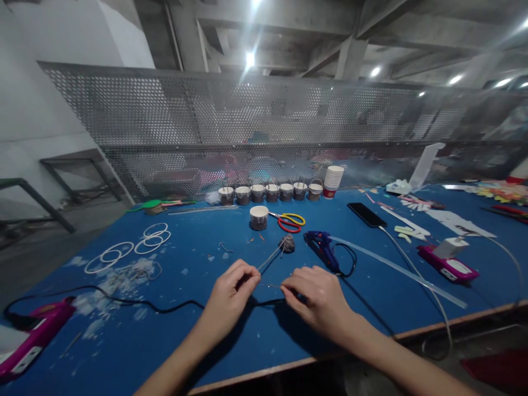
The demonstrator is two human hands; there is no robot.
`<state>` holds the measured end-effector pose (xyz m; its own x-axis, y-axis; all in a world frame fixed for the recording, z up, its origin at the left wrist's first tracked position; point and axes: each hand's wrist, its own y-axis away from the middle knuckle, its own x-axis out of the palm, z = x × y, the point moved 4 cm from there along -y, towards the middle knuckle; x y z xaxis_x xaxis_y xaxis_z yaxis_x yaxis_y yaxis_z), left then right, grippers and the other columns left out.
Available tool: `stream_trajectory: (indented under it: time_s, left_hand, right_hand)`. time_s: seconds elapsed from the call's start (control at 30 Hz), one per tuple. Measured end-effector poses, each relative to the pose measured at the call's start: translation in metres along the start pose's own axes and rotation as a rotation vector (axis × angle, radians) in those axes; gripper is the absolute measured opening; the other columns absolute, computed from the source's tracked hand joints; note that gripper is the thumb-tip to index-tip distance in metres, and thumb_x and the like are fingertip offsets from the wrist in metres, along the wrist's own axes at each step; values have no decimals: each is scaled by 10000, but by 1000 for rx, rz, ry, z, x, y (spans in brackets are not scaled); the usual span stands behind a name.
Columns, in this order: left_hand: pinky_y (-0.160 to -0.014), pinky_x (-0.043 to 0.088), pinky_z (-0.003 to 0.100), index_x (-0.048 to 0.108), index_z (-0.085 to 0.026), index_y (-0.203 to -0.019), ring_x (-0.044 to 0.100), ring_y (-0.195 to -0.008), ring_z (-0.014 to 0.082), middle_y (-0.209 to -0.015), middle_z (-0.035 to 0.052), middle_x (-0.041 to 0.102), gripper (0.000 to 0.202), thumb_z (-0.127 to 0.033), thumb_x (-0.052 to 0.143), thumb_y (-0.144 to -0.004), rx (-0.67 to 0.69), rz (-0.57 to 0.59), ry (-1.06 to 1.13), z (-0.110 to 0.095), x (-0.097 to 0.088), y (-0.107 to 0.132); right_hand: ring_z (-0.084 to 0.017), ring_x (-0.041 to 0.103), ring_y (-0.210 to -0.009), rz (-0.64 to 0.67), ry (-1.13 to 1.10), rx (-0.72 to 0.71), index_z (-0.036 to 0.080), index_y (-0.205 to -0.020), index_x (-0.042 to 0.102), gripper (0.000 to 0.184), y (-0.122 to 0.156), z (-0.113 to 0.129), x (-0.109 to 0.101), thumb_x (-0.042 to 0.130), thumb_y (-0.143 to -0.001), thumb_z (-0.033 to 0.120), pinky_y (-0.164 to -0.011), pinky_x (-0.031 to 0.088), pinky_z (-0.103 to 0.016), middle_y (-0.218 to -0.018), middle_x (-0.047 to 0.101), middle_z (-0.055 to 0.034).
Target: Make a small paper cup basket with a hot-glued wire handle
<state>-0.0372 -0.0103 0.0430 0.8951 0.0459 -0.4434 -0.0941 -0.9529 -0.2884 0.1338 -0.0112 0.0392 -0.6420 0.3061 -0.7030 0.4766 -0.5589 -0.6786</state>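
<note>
My left hand [235,289] is closed in a pinch on a thin greyish cord [270,257], which runs away to a small dark grey lump [287,243] on the table. My right hand [313,294] pinches a fine strand [271,285] that spans the gap between both hands. Whether strand and cord are one piece I cannot tell. Beyond the hands stands a small cup [259,219] with a white rim and a grey wrapped side. Scissors [291,221] with a red and a yellow handle lie beside it. A blue glue gun [324,248] rests right of the lump.
Several similar cups [272,193] line the back, with stacked paper cups [333,180] at their right. White rings [152,237] and scraps lie left. A black cable [157,309] crosses behind my hands. A phone [366,214], a clear stick [404,272] and a magenta power strip [447,264] lie right.
</note>
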Motion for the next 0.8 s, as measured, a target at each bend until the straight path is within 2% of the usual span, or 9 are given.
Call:
stream_trajectory:
  time_s: [0.1,0.23,0.3,0.4,0.5,0.57,0.67,0.73,0.8]
  left_hand:
    - [-632,353,244,609,-194,-651,483,-655,138,-695,-8,538,176,-301,552,-778,-30,76,63,2,-1,-6]
    - [-478,277,221,605,-181,-661,380,-482,90,-564,-47,460,179,-353,630,-703,-268,188,337,18,6,-10]
    - [-434,215,207,593,-178,-682,317,-422,68,-502,-73,404,206,-372,663,-663,-365,203,459,25,12,-8]
    - [-418,194,194,573,-188,-728,290,-398,54,-494,-90,383,221,-371,669,-649,-402,138,548,31,18,-5]
    - [-423,230,195,551,-198,-724,310,-411,56,-549,-76,427,125,-287,620,-670,-364,27,512,31,18,-1]
    - [-446,279,207,559,-189,-666,371,-453,71,-619,-44,490,42,-228,573,-675,-274,-56,392,28,15,0]
    - [-525,362,232,620,-185,-630,486,-588,119,-733,6,551,126,-211,519,-701,-106,-178,167,24,9,0]
    - [-557,387,244,676,-191,-724,502,-624,132,-777,15,553,168,-238,515,-726,-50,-242,66,23,8,0]
    - [-547,394,248,696,-192,-837,473,-577,120,-784,7,534,209,-293,546,-733,-48,-295,22,25,8,-2]
  right_hand:
    - [-105,497,-536,39,-145,51,184,-710,653,230,-1,0,-3,493,-870,223,-568,293,-257,-600,615,0]
    - [-103,509,-547,74,-400,251,184,-666,653,201,-3,-5,-2,528,-823,196,-565,343,-228,-583,598,11]
    - [-108,517,-566,77,-509,368,179,-651,654,189,-3,-7,1,538,-800,188,-561,366,-216,-592,597,9]
    - [-119,524,-579,40,-598,506,172,-644,655,187,-4,-8,8,538,-782,219,-562,392,-213,-607,603,1]
    - [-121,510,-562,-26,-602,571,166,-628,647,201,-7,-10,15,530,-770,246,-555,396,-218,-607,599,-4]
    - [-124,505,-565,-67,-582,591,166,-624,645,201,-9,-12,21,528,-765,248,-559,393,-225,-610,603,-7]
    - [-134,523,-582,-102,-580,636,168,-641,659,191,-11,-16,32,532,-756,252,-572,397,-236,-636,633,-18]
    - [-145,543,-596,-119,-609,678,165,-651,670,190,-12,-17,39,540,-744,268,-588,409,-244,-651,657,-28]
    - [-153,553,-595,-138,-674,723,159,-654,677,202,-14,-17,48,550,-731,297,-592,420,-251,-639,663,-33]
